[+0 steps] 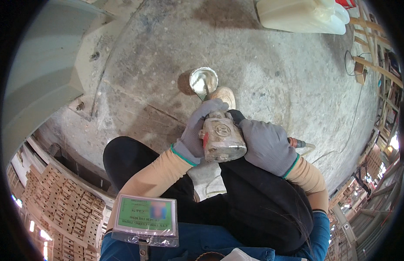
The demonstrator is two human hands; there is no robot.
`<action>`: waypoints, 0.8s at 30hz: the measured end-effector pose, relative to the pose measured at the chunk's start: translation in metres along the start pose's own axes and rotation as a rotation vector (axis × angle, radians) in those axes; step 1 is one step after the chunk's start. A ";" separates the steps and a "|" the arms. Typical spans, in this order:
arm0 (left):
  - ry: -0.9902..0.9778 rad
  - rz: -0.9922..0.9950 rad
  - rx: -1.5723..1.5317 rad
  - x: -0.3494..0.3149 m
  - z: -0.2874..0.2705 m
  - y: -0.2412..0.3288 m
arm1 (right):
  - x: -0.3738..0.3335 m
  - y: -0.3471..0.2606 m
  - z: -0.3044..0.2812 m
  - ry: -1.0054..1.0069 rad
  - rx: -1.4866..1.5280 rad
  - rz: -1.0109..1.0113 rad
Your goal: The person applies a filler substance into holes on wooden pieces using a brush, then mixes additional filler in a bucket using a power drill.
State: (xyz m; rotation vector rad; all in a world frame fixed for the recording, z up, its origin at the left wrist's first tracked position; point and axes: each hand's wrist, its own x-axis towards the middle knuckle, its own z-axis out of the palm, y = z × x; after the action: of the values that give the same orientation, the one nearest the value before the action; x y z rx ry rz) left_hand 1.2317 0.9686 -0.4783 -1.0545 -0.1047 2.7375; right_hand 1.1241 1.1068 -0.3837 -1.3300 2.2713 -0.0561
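Observation:
A worn, whitish-smeared power drill [223,138] is in front of me, its back end towards my body. My left hand [194,130], in a grey glove, is wrapped round the drill's left side and front. On the right, my gloved right hand [269,148] is closed on the drill's handle, most of which the glove hides. A thin shaft [206,88] runs from the drill's front into a small round pot [203,80] holding a white substance. The pot stands on the floor against the tip of my tan shoe [224,96].
Concrete floor [262,78] spreads around the pot. A pale plastic jerrycan [302,16] is at the far right. A grey metal structure [45,74] rises on the left, near stacked drilled wooden pieces [63,204]. The drill's cord [299,143] trails right. A badge [145,219] hangs before me.

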 end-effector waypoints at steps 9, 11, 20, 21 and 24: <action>-0.057 0.022 0.034 -0.002 -0.008 0.003 | 0.006 0.003 -0.004 0.001 -0.004 -0.068; -0.095 0.031 0.039 -0.002 -0.008 0.004 | 0.006 0.002 -0.007 -0.009 0.014 -0.046; -0.197 0.000 0.017 0.010 -0.020 -0.002 | 0.004 0.001 -0.009 -0.053 -0.009 -0.002; -0.194 -0.016 -0.056 0.009 -0.017 -0.001 | 0.006 0.000 -0.008 -0.053 -0.020 0.004; -0.132 -0.036 -0.166 0.002 -0.014 0.000 | 0.009 0.000 -0.008 -0.088 0.003 0.000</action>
State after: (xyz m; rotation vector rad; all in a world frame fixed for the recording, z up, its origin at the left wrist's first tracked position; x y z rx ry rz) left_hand 1.2391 0.9688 -0.4901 -0.8990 -0.3732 2.8031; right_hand 1.1169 1.0981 -0.3808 -1.3055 2.1967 -0.0005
